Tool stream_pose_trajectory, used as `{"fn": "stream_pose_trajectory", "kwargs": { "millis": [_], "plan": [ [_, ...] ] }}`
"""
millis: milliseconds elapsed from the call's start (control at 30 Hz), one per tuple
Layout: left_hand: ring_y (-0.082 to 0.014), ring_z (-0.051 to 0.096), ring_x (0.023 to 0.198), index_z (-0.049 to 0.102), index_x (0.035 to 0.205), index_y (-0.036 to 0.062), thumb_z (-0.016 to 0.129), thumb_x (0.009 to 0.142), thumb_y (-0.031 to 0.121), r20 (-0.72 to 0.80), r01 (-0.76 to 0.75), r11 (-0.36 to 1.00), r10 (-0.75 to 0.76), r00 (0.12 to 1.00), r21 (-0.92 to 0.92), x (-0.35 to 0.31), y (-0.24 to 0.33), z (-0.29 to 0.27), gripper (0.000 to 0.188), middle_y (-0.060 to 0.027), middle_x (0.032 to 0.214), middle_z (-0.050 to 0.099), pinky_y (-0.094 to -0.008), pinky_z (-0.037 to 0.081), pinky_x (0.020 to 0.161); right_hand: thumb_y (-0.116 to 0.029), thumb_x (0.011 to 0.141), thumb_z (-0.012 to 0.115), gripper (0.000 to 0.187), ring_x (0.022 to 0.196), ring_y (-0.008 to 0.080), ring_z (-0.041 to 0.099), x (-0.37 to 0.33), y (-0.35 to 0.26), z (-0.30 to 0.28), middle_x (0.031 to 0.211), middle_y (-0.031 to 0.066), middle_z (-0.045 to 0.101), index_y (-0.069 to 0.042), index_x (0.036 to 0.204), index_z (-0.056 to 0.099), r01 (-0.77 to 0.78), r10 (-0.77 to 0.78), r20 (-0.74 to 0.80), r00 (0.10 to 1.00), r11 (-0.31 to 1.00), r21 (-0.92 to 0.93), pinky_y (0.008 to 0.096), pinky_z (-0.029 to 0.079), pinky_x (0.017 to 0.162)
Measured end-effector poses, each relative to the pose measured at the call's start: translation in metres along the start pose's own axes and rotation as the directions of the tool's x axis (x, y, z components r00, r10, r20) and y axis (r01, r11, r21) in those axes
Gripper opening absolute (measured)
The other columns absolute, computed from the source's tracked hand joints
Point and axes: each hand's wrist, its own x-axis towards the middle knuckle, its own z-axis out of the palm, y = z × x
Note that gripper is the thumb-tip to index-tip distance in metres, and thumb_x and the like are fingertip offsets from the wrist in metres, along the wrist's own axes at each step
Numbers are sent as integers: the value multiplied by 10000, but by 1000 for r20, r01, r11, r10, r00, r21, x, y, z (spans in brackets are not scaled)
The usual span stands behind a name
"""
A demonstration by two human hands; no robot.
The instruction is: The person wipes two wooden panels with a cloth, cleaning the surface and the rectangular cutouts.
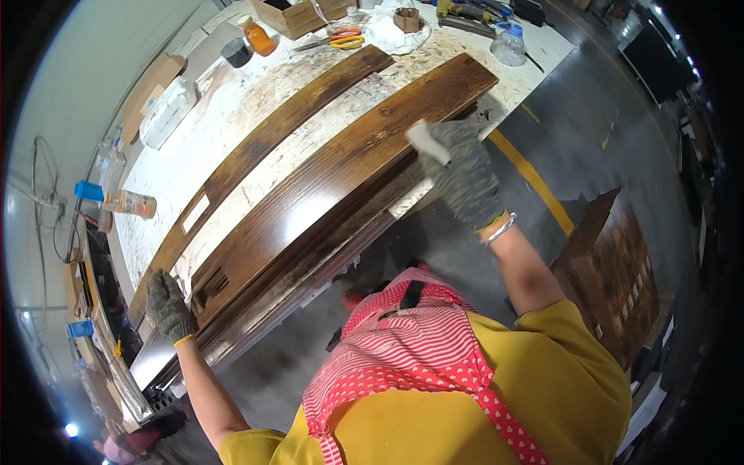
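Observation:
A long dark-brown wooden board (310, 182) with a wood-grain finish lies across the table, slots cut near its left end. My right hand (465, 174), in a camouflage-patterned knit glove, is closed on a small whitish pad (428, 142) at the board's right part, by its near edge. Whether the pad is paper, cloth or sponge I cannot tell. My left hand (168, 306), gloved alike, lies against the board's left end with its fingers stretched out. Beyond the board is a narrower brown wooden strip (267, 138) with a rectangular cutout.
The stained white table (225, 101) bears an orange bottle (258, 36), a dark cup (235, 53), orange- and yellow-handled tools (345, 39), a clear jar with a blue lid (508, 46) and a label-wrapped bottle (132, 203). A brown wooden panel (612, 271) stands at right on the floor.

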Motion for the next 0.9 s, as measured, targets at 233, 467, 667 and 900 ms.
{"fn": "stream_pose_trajectory", "kwargs": {
  "millis": [233, 467, 667, 900],
  "plan": [
    [-306, 676, 1020, 708, 1147, -21, 638, 981, 167, -13, -16, 983, 14, 1000, -182, -2, 0, 2, 260, -194, 1129, 714, -395, 512, 935, -213, 907, 676, 443, 1160, 341, 603, -57, -87, 51, 1212, 184, 634, -64, 1318, 601, 223, -178, 271, 946, 964, -146, 456, 473, 1047],
    [-236, 673, 1038, 686, 1172, -22, 618, 1002, 155, -10, -42, 849, 44, 999, -526, 13, -119, -28, 255, -140, 1162, 714, -363, 518, 942, -140, 874, 710, 351, 1081, 299, 611, -59, -158, 69, 1131, 133, 644, -55, 1208, 647, 332, -325, 71, 943, 920, -206, 413, 514, 942],
    [-244, 671, 1039, 679, 1191, -29, 635, 990, 152, 22, 64, 990, -62, 998, -122, -11, -282, -58, 274, -160, 1160, 715, -340, 509, 950, -188, 835, 742, 410, 1074, 349, 603, -63, -128, 72, 1117, 164, 652, -40, 1206, 649, -38, 37, -8, 999, 989, -146, 447, 491, 965],
    [-288, 674, 960, 700, 1116, -23, 619, 986, 157, 23, -16, 997, 17, 1000, -77, -31, -313, -38, 237, -170, 1080, 724, -377, 524, 881, -218, 945, 633, 375, 1222, 300, 582, -129, -287, 158, 1237, 118, 641, -98, 1298, 601, 316, -315, 142, 938, 949, 14, 466, 459, 1071]
  ]
}}
